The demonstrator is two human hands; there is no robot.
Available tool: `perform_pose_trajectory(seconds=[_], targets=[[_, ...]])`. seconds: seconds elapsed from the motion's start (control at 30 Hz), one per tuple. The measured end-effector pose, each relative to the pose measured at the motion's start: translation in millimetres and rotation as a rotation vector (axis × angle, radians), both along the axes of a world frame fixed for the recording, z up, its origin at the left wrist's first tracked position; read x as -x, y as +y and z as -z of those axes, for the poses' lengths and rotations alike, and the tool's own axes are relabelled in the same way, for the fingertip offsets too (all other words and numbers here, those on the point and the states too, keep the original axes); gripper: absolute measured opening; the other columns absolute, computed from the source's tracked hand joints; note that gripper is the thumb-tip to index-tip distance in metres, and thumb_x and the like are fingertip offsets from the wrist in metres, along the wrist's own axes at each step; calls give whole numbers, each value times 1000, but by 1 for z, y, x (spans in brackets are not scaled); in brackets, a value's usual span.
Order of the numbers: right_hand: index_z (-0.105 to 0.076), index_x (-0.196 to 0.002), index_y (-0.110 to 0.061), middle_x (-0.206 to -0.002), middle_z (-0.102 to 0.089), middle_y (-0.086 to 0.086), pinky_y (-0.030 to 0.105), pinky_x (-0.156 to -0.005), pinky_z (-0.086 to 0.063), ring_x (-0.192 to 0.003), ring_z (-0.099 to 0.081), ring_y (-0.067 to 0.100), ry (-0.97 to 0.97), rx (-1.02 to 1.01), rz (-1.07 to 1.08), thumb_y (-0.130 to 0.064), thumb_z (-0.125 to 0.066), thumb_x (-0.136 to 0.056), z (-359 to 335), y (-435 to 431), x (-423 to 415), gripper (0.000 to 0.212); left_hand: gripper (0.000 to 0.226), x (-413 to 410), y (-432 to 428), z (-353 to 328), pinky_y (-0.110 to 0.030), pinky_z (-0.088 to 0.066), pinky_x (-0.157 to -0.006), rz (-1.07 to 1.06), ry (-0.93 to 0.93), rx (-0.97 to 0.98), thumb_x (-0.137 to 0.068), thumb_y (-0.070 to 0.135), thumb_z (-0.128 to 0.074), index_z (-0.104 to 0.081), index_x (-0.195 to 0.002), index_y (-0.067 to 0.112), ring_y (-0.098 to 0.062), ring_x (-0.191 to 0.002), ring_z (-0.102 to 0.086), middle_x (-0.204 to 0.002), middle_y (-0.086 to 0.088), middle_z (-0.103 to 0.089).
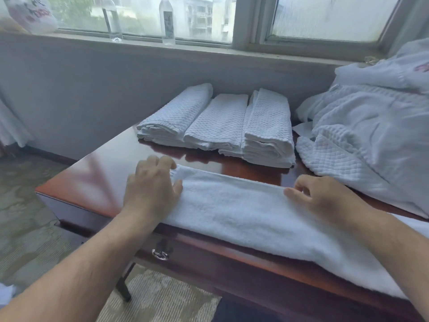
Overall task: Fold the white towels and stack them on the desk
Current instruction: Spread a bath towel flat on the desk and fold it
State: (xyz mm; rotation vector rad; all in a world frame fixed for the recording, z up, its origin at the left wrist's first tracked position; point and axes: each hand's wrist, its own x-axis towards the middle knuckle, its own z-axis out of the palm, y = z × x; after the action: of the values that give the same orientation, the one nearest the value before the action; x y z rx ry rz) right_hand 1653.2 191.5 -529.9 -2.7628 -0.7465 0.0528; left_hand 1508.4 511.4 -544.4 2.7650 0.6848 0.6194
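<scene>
Desk [111, 173]: both hands [151, 189] [325, 196] pinch towel [232, 212] edge

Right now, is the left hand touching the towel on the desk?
Touching. The head view shows the left hand gripping the left end of the towel, fingers curled over its far edge and thumb on top.
</scene>
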Motion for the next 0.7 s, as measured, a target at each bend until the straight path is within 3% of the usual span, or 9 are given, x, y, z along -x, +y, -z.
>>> perform_pose_trajectory(seconds=[0.13,0.2,0.27,0.3,0.33,0.37,0.43,0.57,0.7], targets=[[-51,-69,-16,-66,-55,-7,33,-62,-39,-60,-48,12,155,-19,53,-63,-46,-94,-8,-52,0,53,29,-24,-48,-10,-39,-41,-96,312,-104,9,-94,31,-61,-59,-122,25,-23,-113,-48,-115,3,-56],[-52,-71,-11,-69,-52,-4,36,-69,-41,-66,-49,13,233,-96,66,-61,-45,-96,-10,-76,1,56,23,-41,-83,-9,-35,-41,-100,543,-27,59,-98,31,-56,-60,-121,28,-16,-112,-49,-115,8,-55],[-58,-81,1,-77,-61,3,43,-85,-47,-76,-58,21,307,-197,90,-54,-43,-101,-12,-97,2,60,21,-59,-120,-5,-31,-41,-99,719,77,140,-101,33,-52,-61,-120,31,-11,-111,-49,-114,13,-52],[-60,-82,3,-77,-62,4,45,-87,-48,-76,-59,24,321,-215,101,-49,-44,-103,-12,-106,2,59,22,-68,-138,-3,-30,-41,-98,766,114,166,-102,34,-50,-62,-121,32,-11,-112,-48,-114,13,-52],[-59,-76,0,-71,-59,-1,43,-79,-48,-71,-56,20,312,-216,107,-45,-47,-104,-12,-113,2,54,24,-78,-155,-2,-30,-40,-98,786,138,169,-103,37,-49,-61,-123,31,-12,-114,-47,-115,12,-52],[-57,-68,-8,-64,-53,-8,38,-68,-43,-64,-50,15,288,-198,114,-42,-51,-103,-10,-119,1,49,27,-87,-170,-1,-33,-39,-100,787,161,154,-102,41,-48,-60,-125,31,-14,-116,-46,-118,10,-53],[-57,-66,-16,-61,-53,-13,32,-61,-39,-59,-48,9,231,-133,124,-41,-56,-100,-6,-127,-1,42,34,-101,-191,-1,-39,-36,-100,764,216,119,-99,51,-47,-59,-124,33,-14,-115,-42,-117,10,-53],[-61,-76,-30,-76,-64,-13,32,-68,-43,-75,-59,8,-3,-140,147,-50,-58,-96,0,-135,-5,28,18,-114,-200,-2,-35,-33,-83,778,205,94,-96,52,-54,-58,-100,35,-14,-100,-49,-91,18,-48],[-63,-84,-32,-84,-64,-13,32,-69,-42,-80,-59,13,-221,-124,176,-55,-62,-91,5,-132,-6,24,14,-117,-198,-4,-35,-39,-83,747,113,32,-97,47,-57,-55,-97,34,-18,-101,-55,-96,13,-51]])
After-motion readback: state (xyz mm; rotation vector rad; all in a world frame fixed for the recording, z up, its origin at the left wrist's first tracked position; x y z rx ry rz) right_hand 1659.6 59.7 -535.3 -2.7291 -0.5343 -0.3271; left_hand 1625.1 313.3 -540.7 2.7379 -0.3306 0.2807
